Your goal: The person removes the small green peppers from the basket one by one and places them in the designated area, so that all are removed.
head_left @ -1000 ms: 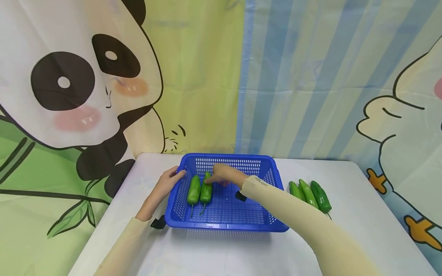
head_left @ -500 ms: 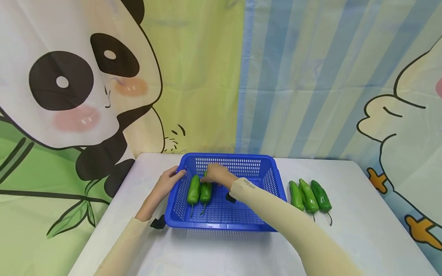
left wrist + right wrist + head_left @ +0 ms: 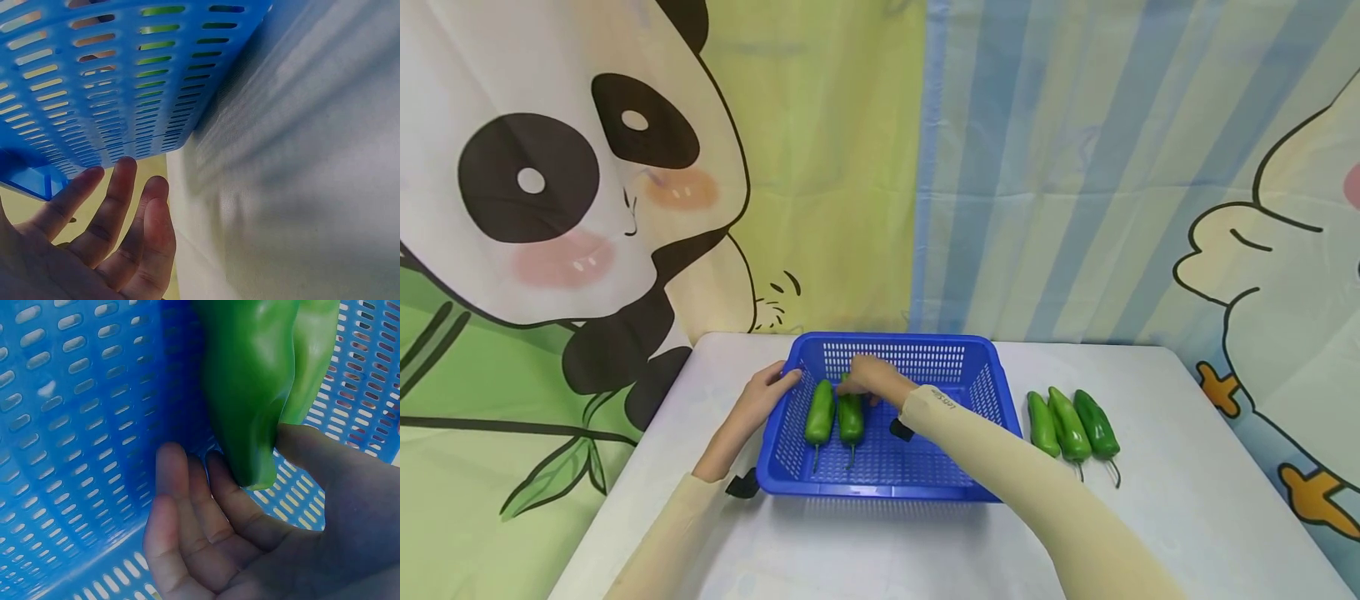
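Note:
Two green peppers lie side by side at the left inside a blue plastic basket (image 3: 891,491), stems toward the near side. My right hand (image 3: 874,379) pinches the far, narrow end of the right-hand pepper (image 3: 851,423); in the right wrist view the thumb and index finger sit on either side of this pepper (image 3: 250,381). The left-hand pepper (image 3: 820,415) lies just beside it. At the basket's left side my left hand (image 3: 760,398) holds the rim, thumb over the edge. Its other fingers (image 3: 112,200) lie along the outer wall in the left wrist view.
Three more peppers (image 3: 1069,427) lie in a row on the white table (image 3: 1157,500), right of the basket. A printed curtain (image 3: 850,167) hangs behind the table's far edge.
My right hand has moved slightly left onto the right-hand pepper's far end. That pepper has turned, and its stem has swung right to point straight toward me. The left hand has stayed on the rim.

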Demonstrator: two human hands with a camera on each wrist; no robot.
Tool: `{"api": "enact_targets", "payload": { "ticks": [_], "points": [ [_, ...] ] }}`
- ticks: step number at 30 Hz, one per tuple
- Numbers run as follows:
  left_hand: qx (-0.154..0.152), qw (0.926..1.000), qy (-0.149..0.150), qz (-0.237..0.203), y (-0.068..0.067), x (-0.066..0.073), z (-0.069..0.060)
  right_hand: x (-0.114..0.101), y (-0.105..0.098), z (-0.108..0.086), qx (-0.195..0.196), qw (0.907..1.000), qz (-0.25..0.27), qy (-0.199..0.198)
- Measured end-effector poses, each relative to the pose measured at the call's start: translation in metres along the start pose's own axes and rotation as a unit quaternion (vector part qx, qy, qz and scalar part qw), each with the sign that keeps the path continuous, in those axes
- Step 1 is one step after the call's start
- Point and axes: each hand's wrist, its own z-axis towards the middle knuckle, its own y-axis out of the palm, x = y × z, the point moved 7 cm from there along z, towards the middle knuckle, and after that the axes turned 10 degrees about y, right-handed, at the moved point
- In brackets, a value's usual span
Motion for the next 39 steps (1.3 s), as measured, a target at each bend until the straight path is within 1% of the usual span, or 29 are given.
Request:
{"api": "enact_targets", "payload": {
  "ticks": [5,7,12,21,27,30,32,34,36,37,39],
  "points": [
    [0.002,1.0000,-0.002,-0.001,0.000,0.000,0.000,0.006,0.000,0.000,-0.029,0.9984,0.043,0.025],
    [0.002,1.0000,-0.003,0.001,0.000,0.000,0.000,0.009,0.000,0.001,-0.046,0.9964,0.062,0.035],
    [0.005,1.0000,-0.007,0.004,0.000,0.000,0.000,0.014,0.003,0.000,-0.096,0.9900,0.094,0.044],
    [0.004,1.0000,-0.006,-0.002,0.001,-0.001,0.000,0.019,0.002,0.000,-0.140,0.9856,0.090,0.029],
    [0.005,1.0000,-0.005,0.002,0.001,0.000,-0.001,0.022,0.001,-0.003,-0.176,0.9812,0.071,0.035],
    [0.004,1.0000,-0.007,0.001,0.001,0.000,-0.001,0.022,0.000,-0.006,-0.196,0.9776,0.065,0.040],
    [0.003,1.0000,-0.006,-0.001,0.001,0.000,-0.001,0.023,-0.003,-0.007,-0.201,0.9766,0.062,0.044],
    [0.002,1.0000,-0.005,-0.005,0.001,0.001,-0.001,0.025,-0.008,-0.009,-0.197,0.9773,0.064,0.047],
    [0.000,1.0000,-0.001,-0.006,0.001,0.002,-0.001,0.027,-0.013,-0.009,-0.189,0.9785,0.066,0.051],
    [0.000,1.0000,0.000,-0.007,0.001,0.002,-0.001,0.029,-0.014,-0.006,-0.181,0.9800,0.062,0.053],
    [0.002,1.0000,0.002,-0.006,0.000,0.003,-0.002,0.031,-0.019,-0.007,-0.175,0.9809,0.066,0.054]
  ]
}}
